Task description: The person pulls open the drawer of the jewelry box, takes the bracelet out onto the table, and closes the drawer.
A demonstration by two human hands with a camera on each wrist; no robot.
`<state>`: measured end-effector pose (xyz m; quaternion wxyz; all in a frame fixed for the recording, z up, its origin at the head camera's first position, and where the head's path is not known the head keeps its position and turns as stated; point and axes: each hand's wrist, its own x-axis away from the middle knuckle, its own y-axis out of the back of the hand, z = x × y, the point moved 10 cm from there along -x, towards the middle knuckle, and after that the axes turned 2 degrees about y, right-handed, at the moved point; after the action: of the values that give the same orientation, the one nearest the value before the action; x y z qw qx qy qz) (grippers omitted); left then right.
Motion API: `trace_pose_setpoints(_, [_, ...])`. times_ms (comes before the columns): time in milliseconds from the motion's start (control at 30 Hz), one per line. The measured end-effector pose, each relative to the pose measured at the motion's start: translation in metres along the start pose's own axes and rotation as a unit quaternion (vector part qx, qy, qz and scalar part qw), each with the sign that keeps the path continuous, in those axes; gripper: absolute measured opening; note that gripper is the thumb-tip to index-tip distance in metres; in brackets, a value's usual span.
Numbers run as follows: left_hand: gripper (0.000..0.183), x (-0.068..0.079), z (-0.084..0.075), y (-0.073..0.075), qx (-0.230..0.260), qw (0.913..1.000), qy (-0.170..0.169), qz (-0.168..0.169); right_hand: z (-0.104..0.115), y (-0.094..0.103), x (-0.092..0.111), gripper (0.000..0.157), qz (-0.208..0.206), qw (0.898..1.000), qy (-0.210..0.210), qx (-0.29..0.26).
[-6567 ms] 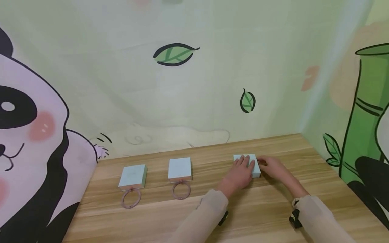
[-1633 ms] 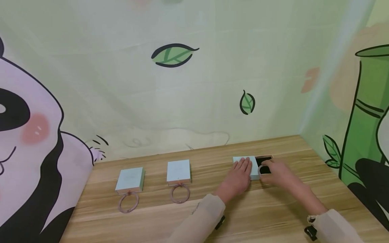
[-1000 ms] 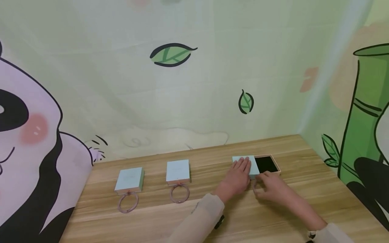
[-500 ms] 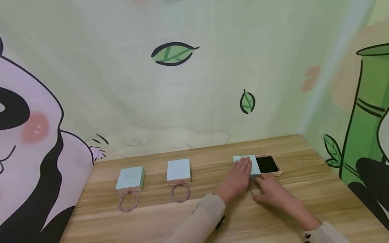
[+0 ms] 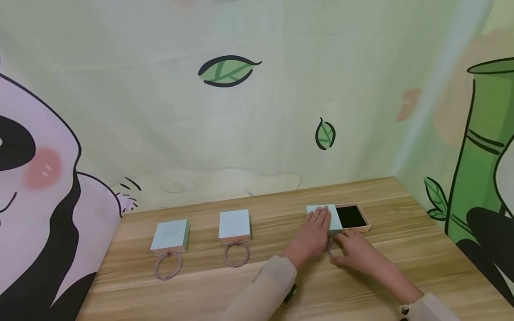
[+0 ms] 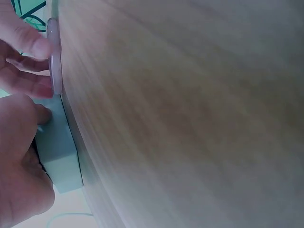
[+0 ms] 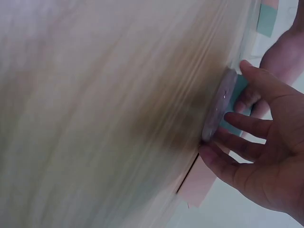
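Observation:
My left hand [image 5: 311, 236] rests with straight fingers on the light blue sleeve [image 5: 336, 218] of a drawer-style jewellery box at the right. Its pink-edged tray [image 5: 367, 228] is slid out rightward, showing a black lining. Just in front of that box, my right hand [image 5: 357, 252] has its fingers spread at a translucent lilac bangle [image 5: 330, 248]. In the right wrist view, the bangle [image 7: 219, 107] lies flat on the wooden table, fingertips touching or very near its edge. My right hand partly covers it in the head view.
Two more light blue boxes stand to the left, a middle box [image 5: 234, 224] and a left box [image 5: 169, 236], both pushed in. One lilac bangle [image 5: 236, 254] lies before the middle box, another bangle [image 5: 167, 266] before the left. A printed backdrop [image 5: 273, 111] closes off the table's rear.
The right box's tray came out to the right. My right hand brought the bangle from the tray down to the table in front. Over the last half second little moves; my left hand stays put.

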<state>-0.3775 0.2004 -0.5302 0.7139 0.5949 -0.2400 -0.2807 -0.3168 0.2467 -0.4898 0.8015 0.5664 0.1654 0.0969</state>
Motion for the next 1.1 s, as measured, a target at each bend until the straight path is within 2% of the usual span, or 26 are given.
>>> trace_pose_setpoints(133, [0.058, 0.000, 0.001, -0.001, -0.003, 1.0000, 0.001, -0.003, -0.006, 0.009, 0.000, 0.039, -0.015, 1.000, -0.007, -0.021])
trace_pose_setpoints(333, [0.056, 0.000, 0.002, -0.001, 0.008, 1.0000, -0.001, 0.000, -0.034, 0.032, -0.003, 0.019, -0.057, 0.997, -0.039, -0.045])
trace_pose_setpoints(400, [0.056, 0.000, 0.003, -0.001, 0.012, 0.9999, -0.001, 0.001, -0.049, 0.039, -0.004, 0.019, -0.072, 0.994, -0.062, -0.047])
trace_pose_setpoints(533, [0.056, 0.000, 0.003, 0.000, 0.014, 0.9999, -0.001, 0.004, -0.079, 0.050, -0.002, 0.029, -0.085, 0.988, -0.116, -0.049])
trace_pose_setpoints(633, [0.056, 0.001, 0.003, 0.000, 0.018, 0.9998, -0.001, 0.008, -0.097, 0.050, 0.001, 0.037, -0.083, 0.982, -0.155, -0.065])
trace_pose_setpoints(733, [0.055, 0.001, 0.002, -0.001, 0.022, 0.9997, 0.000, 0.007, -0.107, 0.047, 0.004, 0.039, -0.078, 0.978, -0.176, -0.076])
trace_pose_setpoints(1100, [0.054, -0.001, 0.000, 0.000, 0.021, 0.9997, 0.004, 0.008, -0.119, 0.036, 0.005, 0.033, -0.091, 0.973, -0.182, -0.107])
